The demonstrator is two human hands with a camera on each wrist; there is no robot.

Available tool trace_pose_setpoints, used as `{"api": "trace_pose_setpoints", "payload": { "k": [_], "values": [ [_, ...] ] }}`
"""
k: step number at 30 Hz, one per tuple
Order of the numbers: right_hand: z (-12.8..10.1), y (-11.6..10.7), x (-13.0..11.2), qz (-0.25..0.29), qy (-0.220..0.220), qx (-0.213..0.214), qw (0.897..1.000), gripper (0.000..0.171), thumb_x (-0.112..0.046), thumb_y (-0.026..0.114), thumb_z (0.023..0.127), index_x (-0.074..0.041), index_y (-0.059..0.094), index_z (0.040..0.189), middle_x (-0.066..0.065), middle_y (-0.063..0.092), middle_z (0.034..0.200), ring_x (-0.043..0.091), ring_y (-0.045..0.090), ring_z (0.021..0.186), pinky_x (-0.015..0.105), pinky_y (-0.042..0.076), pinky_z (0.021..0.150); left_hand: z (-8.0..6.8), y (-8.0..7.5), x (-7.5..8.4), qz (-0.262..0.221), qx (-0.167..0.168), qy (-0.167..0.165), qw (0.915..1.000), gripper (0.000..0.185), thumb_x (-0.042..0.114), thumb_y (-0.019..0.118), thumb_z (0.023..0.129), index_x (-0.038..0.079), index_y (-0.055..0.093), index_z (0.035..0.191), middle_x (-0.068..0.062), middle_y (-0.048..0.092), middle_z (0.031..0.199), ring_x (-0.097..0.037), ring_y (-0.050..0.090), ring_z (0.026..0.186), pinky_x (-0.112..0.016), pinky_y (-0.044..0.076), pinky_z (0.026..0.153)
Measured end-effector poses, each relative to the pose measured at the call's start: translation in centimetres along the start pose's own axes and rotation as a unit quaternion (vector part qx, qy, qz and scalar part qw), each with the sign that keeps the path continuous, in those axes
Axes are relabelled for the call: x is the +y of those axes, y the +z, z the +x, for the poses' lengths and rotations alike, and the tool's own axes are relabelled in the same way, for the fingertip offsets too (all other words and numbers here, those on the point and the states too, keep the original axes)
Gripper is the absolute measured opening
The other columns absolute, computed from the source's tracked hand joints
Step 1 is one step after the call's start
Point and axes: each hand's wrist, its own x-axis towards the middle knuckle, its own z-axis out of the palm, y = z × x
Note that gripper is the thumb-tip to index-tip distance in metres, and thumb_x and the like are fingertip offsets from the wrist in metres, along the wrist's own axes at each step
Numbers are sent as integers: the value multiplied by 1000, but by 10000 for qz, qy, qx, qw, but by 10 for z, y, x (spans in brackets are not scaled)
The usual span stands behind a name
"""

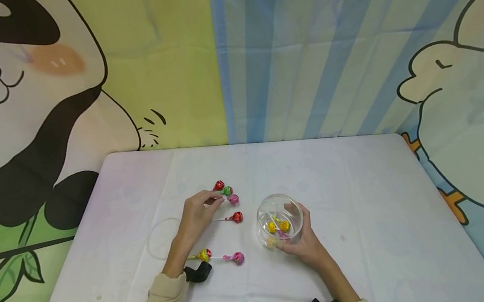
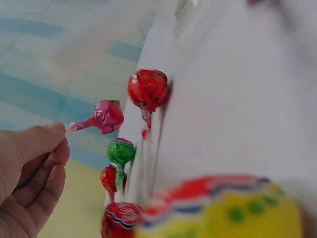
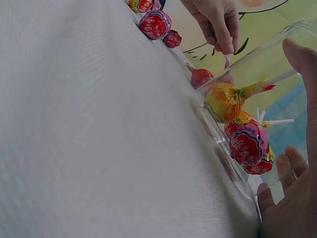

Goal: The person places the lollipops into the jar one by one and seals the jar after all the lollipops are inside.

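My left hand [image 1: 198, 212] pinches the stick of a pink lollipop [image 1: 233, 200] [image 2: 105, 117], lifted just off the white table [image 1: 356, 192]. Beside it lie a red lollipop [image 1: 218, 185] and a green one [image 1: 228, 191] [image 2: 121, 152]. Another red lollipop [image 1: 237, 217] [image 2: 147, 90] lies nearer me, with a yellow-red one [image 1: 205, 255] and a pink one [image 1: 238, 258] by my left wrist. My right hand [image 1: 304, 241] grips a clear plastic jar [image 1: 279, 220] [image 3: 250, 99] standing on the table. The jar holds several wrapped lollipops [image 3: 246, 144].
A cartoon backdrop with a panda [image 1: 13, 98] and a duck [image 1: 459, 109] rises behind the table. A faint ring mark [image 1: 162, 239] shows on the cloth to the left. Bare white cloth stretches to the right of the jar and toward the far edge.
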Motion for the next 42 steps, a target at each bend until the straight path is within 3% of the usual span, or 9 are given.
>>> {"api": "trace_pose_setpoints", "payload": {
  "k": [7, 12, 19, 30, 36, 42],
  "values": [
    [1, -1, 1, 10, 2, -26, 10000, 106, -12, 85, 67, -17, 15, 147, 11, 30, 154, 40, 26, 144, 69, 9, 114, 2, -7, 17, -419, 376, 402, 9976, 12, 6, 78, 80, 9, 74, 91, -2, 74, 86, -12, 66, 75, -25, 56, 67],
    [1, -1, 2, -27, 21, -9, 10000, 106, -13, 85, 67, -18, 16, 147, 11, 31, 154, 40, 26, 144, 69, 10, 114, 2, -13, 37, -1025, 672, 592, 9907, 14, 7, 77, 80, 12, 74, 93, -1, 73, 87, -9, 64, 79, -23, 55, 70],
    [0, -1, 0, -83, 13, -14, 10000, 105, -17, 84, 68, -19, 15, 147, 10, 30, 154, 40, 26, 144, 69, 10, 113, 4, -14, 67, -1674, 37, 589, 9841, 11, 10, 75, 84, 13, 74, 94, 0, 73, 90, -6, 65, 81, -22, 55, 72],
    [-1, 0, 1, 51, -151, -24, 9999, 106, -10, 85, 67, -15, 15, 147, 14, 31, 153, 41, 28, 142, 67, 11, 114, 5, 8, 78, -2129, -824, 751, 9707, 10, 19, 73, 86, 13, 74, 94, 1, 73, 88, -6, 65, 78, -22, 55, 67],
    [-1, -1, 2, -9, -164, -67, 9998, 106, -12, 84, 69, -18, 14, 148, 14, 30, 153, 42, 30, 142, 68, 14, 113, 5, 18, 79, -1978, -935, 1084, 9697, 10, 14, 74, 85, 12, 75, 95, 2, 73, 86, -5, 63, 76, -20, 54, 69],
    [0, -2, 0, -27, -138, -86, 9999, 104, -14, 84, 70, -18, 14, 147, 13, 30, 154, 40, 31, 141, 69, 16, 113, 4, 23, 85, -2020, -1110, 960, 9683, 8, 15, 73, 86, 15, 75, 94, 3, 71, 84, -4, 60, 74, -19, 53, 65]
  ]
}}
